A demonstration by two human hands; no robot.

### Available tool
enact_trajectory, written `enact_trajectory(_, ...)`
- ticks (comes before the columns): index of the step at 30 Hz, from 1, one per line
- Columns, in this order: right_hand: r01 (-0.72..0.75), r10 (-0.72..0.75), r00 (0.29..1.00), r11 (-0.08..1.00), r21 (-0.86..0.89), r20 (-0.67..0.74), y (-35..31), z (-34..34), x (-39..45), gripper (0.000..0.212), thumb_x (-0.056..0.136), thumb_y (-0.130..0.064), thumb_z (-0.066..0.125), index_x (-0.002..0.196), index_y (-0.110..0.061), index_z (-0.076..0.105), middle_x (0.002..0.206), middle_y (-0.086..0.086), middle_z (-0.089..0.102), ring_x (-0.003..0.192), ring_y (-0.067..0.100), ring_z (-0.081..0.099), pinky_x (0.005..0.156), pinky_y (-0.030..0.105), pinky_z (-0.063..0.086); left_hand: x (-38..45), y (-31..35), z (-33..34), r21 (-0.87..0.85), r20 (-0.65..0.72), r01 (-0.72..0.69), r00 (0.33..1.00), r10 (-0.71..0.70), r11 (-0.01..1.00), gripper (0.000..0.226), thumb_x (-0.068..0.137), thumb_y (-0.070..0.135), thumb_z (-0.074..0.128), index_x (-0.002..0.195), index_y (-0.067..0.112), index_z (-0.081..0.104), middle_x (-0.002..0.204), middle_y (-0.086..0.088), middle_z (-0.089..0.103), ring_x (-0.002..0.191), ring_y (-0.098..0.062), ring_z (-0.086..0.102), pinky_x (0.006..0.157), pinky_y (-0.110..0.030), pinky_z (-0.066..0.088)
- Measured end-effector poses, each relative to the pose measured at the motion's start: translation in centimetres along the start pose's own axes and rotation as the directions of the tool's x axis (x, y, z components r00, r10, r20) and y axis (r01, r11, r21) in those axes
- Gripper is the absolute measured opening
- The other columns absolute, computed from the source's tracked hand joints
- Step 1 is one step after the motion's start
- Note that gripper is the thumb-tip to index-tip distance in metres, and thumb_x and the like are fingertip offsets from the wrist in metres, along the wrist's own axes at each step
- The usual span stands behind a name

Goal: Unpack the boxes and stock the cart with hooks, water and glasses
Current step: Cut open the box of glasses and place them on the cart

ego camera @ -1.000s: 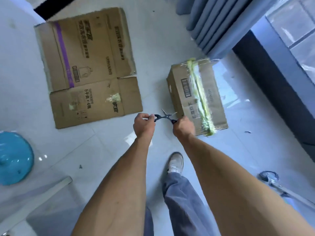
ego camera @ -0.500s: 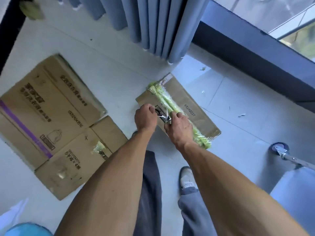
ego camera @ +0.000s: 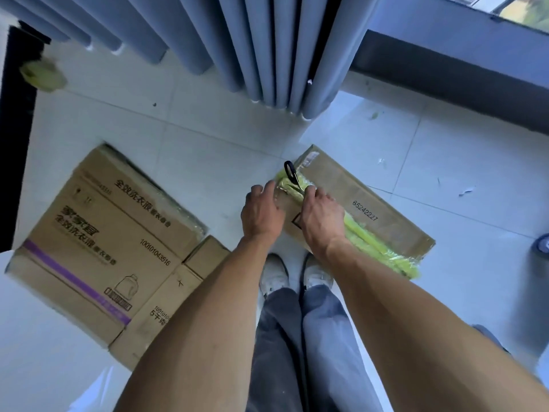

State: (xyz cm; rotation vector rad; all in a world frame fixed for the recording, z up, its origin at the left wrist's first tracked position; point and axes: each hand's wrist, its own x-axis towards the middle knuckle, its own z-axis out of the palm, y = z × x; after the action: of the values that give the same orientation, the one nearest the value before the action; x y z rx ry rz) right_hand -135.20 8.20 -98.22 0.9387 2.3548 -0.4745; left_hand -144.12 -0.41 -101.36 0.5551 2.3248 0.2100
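While the box (ego camera: 361, 209) lies sealed on the floor (ego camera: 208, 138) just ahead of the shoes (ego camera: 297, 275), its green tape (ego camera: 365, 233) is being cut. Only the head view is given. Scissors (ego camera: 292, 176) are gripped in the right hand (ego camera: 319, 217), fingers curled round the hidden part, one black handle loop poking out past the knuckles toward the box's far corner. The left hand (ego camera: 261, 212) is laid on the box's left edge, fingers loosely spread, nothing pinched. Step judged: opening the first box; no hooks, water or glasses are exposed, and the cart cannot be identified. Next move is judged to call for the blade to be run along the tape seam toward the near end, kept shallow so the contents are not nicked, with the box held steady. Printed on the box right of the tape: "65242227". Left of the box, flattened cardboard (ego camera: 110, 248) is marked "全效洗衣液", "100101043516" and "5千克", with a jug outline. Behind the box, a curtain (ego camera: 267, 49) is hung.
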Motion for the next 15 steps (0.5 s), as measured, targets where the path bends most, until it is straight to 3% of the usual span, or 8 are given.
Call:
enact_trajectory(6, 0.043, -0.043, 0.999, 0.999, 0.009, 0.001, 0.4, 0.8, 1.3, 0.024, 0.095, -0.004, 0.039, 0.118, -0.010, 0.044, 0.106, 0.012, 0.060, 0.090, 0.035, 0.062, 0.061, 0.037, 0.037, -0.3, 1.0, 2.0, 0.131, 0.123, -0.022, 0.992, 0.006, 0.991, 0.067, 0.091, 0.023, 0.060, 0.151, 0.021, 0.029, 0.144, -0.009, 0.035, 0.128, -0.030, 0.039, 0.095, -0.043, 0.044)
enact_trajectory(10, 0.029, -0.029, 0.998, 1.000, 0.000, -0.059, 0.9, 1.0, 1.8, 0.019, 0.100, -0.012, 0.036, 0.115, -0.014, 0.046, 0.093, 0.008, 0.064, 0.078, 0.033, 0.063, 0.059, 0.034, 0.034, -0.5, 1.5, 2.2, 0.103, 0.106, -0.025, 0.994, 0.014, 0.994, 0.079, 0.086, 0.027, 0.068, 0.151, 0.018, 0.025, 0.141, -0.012, 0.040, 0.128, -0.032, 0.039, 0.093, -0.045, 0.045)
enact_trajectory(13, 0.004, -0.002, 0.995, 1.000, 0.018, -0.099, 1.5, 1.3, 1.6, 0.018, 0.102, -0.014, 0.033, 0.111, -0.014, 0.049, 0.083, 0.009, 0.059, 0.063, 0.030, 0.047, 0.057, 0.034, 0.032, -0.3, 1.9, 2.2, 0.098, 0.085, -0.015, 0.996, 0.007, 0.995, 0.080, 0.086, 0.026, 0.068, 0.152, 0.021, 0.023, 0.134, -0.014, 0.045, 0.123, -0.034, 0.043, 0.088, -0.044, 0.044)
enact_trajectory(15, 0.007, -0.005, 0.996, 1.000, 0.026, -0.087, 1.6, 1.3, 1.5, 0.020, 0.101, -0.011, 0.033, 0.111, -0.012, 0.049, 0.081, 0.010, 0.056, 0.066, 0.032, 0.050, 0.058, 0.035, 0.033, 0.0, 2.2, 2.5, 0.127, 0.090, 0.001, 0.996, -0.012, 0.992, 0.079, 0.088, 0.024, 0.066, 0.153, 0.021, 0.021, 0.135, -0.014, 0.044, 0.123, -0.034, 0.042, 0.089, -0.042, 0.043)
